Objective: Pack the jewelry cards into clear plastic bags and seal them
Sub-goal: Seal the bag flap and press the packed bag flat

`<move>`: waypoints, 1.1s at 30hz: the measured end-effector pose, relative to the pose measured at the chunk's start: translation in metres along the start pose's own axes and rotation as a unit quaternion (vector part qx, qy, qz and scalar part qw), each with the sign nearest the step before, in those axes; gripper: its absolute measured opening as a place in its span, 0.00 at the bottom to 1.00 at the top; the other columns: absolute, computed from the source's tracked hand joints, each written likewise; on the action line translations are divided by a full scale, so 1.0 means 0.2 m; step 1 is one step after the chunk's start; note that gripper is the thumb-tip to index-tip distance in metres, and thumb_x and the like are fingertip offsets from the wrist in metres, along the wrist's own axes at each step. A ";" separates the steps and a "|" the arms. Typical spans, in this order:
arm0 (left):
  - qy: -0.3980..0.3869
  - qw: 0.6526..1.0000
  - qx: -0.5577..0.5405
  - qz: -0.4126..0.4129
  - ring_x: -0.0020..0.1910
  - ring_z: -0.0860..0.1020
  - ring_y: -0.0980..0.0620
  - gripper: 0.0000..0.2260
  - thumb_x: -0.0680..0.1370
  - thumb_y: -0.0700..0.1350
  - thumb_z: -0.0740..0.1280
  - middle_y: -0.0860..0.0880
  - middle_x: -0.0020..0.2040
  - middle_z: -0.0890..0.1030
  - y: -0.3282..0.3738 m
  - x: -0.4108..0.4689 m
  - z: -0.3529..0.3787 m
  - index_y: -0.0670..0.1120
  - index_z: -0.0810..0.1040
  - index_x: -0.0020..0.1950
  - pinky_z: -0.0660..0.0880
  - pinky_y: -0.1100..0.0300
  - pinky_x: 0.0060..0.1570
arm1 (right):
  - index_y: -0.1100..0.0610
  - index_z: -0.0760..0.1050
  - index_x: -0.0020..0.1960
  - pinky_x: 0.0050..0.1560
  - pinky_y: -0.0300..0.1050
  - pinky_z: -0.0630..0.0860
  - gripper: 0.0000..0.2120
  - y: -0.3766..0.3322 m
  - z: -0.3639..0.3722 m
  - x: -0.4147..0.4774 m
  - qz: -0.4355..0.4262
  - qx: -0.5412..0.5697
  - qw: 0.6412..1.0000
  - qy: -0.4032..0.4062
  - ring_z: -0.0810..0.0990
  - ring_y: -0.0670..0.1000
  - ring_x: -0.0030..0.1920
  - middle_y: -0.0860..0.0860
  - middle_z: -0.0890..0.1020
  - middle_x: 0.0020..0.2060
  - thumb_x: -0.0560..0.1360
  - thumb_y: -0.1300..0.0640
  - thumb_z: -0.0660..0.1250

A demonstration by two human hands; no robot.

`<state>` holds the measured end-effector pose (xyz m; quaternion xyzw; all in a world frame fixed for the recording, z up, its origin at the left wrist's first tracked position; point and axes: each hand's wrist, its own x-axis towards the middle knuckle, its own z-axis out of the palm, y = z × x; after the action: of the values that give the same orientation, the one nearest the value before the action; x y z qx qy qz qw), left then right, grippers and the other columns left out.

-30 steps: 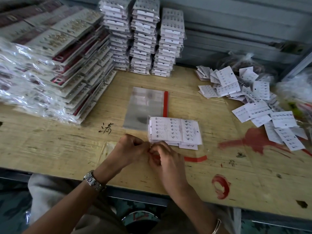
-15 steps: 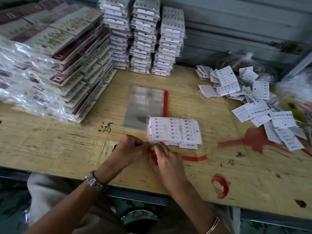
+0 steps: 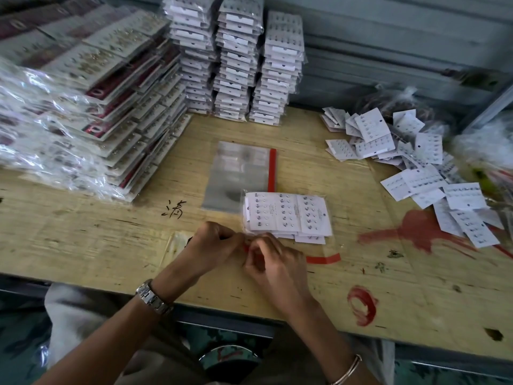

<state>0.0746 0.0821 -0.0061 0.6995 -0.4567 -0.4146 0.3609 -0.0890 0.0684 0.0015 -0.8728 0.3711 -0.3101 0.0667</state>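
Left hand and right hand meet, curled fingers pinching the red strip of the clear bag.

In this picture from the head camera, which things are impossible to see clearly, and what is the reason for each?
1. Head view: which part of the bag the fingers pinch; the left hand and right hand cover it.
2. Head view: the print on the cards; too small.
3. Head view: the packed pile at left; cut off by the frame edge.
4. Head view: the plastic bundles at far right; blurred.
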 end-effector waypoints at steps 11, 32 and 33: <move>-0.005 0.999 0.014 0.029 0.26 0.62 0.56 0.18 0.73 0.47 0.70 0.54 0.23 0.65 0.02 -0.04 0.00 0.42 0.75 0.25 0.58 0.67 0.24 | 0.54 0.82 0.51 0.43 0.46 0.81 0.05 -0.01 -0.03 0.02 0.067 0.066 0.993 -0.072 0.83 0.44 0.44 0.45 0.84 0.48 0.76 0.56 0.71; 0.004 1.000 0.006 0.021 0.24 0.60 0.60 0.21 0.74 0.46 0.69 0.57 0.22 0.63 0.00 -0.01 -0.01 0.49 0.70 0.21 0.57 0.69 0.23 | 0.57 0.79 0.54 0.39 0.45 0.81 0.09 -0.02 -0.02 -0.02 0.078 0.098 0.992 -0.024 0.83 0.46 0.41 0.49 0.83 0.48 0.74 0.60 0.72; 0.002 1.000 0.008 0.018 0.24 0.60 0.60 0.21 0.74 0.46 0.69 0.57 0.22 0.62 0.00 -0.01 -0.01 0.49 0.70 0.21 0.57 0.69 0.23 | 0.57 0.79 0.55 0.42 0.45 0.82 0.10 -0.02 -0.02 -0.01 0.077 0.100 0.991 -0.036 0.83 0.45 0.44 0.48 0.83 0.49 0.74 0.59 0.72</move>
<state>0.0751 0.0848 -0.0046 0.6949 -0.4715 -0.4030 0.3639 -0.0904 0.0741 0.0055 -0.8409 0.4016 -0.3084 0.1908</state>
